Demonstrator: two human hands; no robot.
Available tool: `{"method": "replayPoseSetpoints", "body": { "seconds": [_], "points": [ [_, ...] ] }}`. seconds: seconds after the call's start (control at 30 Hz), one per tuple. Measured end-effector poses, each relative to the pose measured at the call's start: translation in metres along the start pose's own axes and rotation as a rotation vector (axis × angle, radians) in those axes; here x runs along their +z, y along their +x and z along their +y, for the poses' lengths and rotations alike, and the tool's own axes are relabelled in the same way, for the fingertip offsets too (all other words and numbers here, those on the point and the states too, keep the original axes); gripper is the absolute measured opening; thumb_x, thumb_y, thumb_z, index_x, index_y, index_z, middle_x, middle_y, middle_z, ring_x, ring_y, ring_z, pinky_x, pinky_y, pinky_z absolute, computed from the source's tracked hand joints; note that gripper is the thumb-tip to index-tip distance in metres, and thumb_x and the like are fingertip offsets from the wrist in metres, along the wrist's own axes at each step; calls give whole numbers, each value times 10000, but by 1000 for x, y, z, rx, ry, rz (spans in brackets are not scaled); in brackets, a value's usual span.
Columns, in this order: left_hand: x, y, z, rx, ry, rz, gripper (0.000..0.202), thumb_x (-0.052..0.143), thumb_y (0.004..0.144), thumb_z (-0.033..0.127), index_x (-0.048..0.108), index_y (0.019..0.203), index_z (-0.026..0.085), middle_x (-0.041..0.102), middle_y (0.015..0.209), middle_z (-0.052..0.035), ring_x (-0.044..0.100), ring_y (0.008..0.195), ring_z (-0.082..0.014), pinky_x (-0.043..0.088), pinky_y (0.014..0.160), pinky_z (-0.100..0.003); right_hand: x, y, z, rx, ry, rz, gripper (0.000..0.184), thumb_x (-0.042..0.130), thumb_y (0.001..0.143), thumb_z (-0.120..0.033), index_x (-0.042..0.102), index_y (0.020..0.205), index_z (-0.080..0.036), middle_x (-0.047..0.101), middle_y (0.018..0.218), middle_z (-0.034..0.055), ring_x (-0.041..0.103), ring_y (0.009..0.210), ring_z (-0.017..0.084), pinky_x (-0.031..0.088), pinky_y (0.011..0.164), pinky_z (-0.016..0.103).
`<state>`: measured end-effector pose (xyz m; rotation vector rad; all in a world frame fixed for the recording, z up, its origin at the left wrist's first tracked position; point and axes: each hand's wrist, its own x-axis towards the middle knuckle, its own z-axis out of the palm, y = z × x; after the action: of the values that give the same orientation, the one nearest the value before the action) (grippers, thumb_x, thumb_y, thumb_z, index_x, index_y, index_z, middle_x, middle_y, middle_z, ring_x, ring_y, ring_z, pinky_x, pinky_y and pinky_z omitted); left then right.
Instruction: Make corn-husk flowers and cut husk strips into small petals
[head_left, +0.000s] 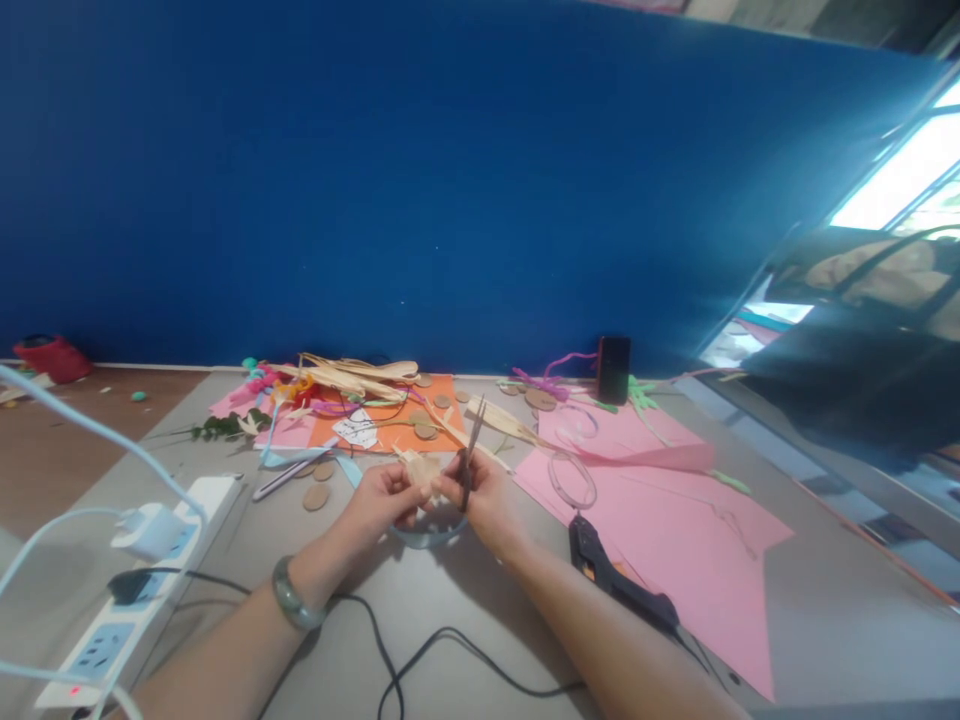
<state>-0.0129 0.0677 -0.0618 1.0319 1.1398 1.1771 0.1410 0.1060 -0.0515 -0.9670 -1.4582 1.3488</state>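
My left hand (391, 497) is closed, its fingertips pinching a small pale piece of dried husk (421, 471) with ragged edges. Dark scissors (473, 450) sit in my right hand (484, 498), blades pointing up and away from me. The right thumb and fingertip also meet the husk's lower edge. Below both hands a pale, clear ring (427, 539) lies on the grey table (465, 590), partly hidden by the fingers. Just beyond the scissors a long flat strip of husk (506, 420) rests on the table.
A black glue gun (626, 583) lies right, by pink paper (697, 530) and another clear ring (572, 482). Left are a white power strip (142, 590), a utility knife (292, 472) and wooden discs (316, 497). Husks (352, 376) lie behind; a phone (613, 370) leans against the blue partition (450, 200).
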Motion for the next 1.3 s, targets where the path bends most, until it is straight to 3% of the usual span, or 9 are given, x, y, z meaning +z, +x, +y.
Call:
{"method": "replayPoseSetpoints", "body": {
  "seconds": [0.2, 0.43, 0.67, 1.1, 1.3],
  "points": [
    [-1, 3, -3, 18, -14, -40, 326, 685, 705, 446, 632, 676, 126, 645, 532, -31, 455, 367, -69, 307, 376, -193, -4, 1, 1, -21, -36, 13, 269, 738, 655, -335, 524, 720, -185, 535, 622, -40, 475, 538, 104, 365, 504, 226],
    [-2, 5, -4, 10, -1, 4, 342, 692, 681, 459, 548, 630, 153, 670, 560, -49, 447, 357, -66, 298, 371, -195, -6, 3, 3, -25, -32, 26, 274, 745, 646, -330, 522, 710, -184, 537, 614, -44, 473, 533, 99, 363, 508, 222],
    [-1, 6, -7, 10, -17, 61, 365, 721, 641, 476, 519, 638, 172, 568, 423, 15, 510, 402, -106, 302, 381, -187, -4, 1, -1, -21, -32, 45, 277, 744, 638, -334, 517, 699, -189, 540, 596, -42, 484, 528, 105, 377, 501, 223],
    [-2, 1, -7, 39, 29, -24, 309, 689, 717, 429, 639, 697, 125, 531, 460, 25, 404, 397, -66, 298, 422, -198, -2, 0, 1, -60, -25, 33, 272, 740, 644, -341, 523, 705, -190, 549, 611, -32, 487, 532, 107, 389, 501, 230],
    [-3, 2, -6, -7, -28, -50, 275, 719, 687, 386, 634, 674, 125, 576, 483, 7, 457, 410, -70, 327, 418, -189, -3, 0, 1, -55, -28, 25, 212, 706, 673, -284, 521, 708, -187, 512, 597, -45, 455, 528, 98, 357, 500, 221]
  ]
}}
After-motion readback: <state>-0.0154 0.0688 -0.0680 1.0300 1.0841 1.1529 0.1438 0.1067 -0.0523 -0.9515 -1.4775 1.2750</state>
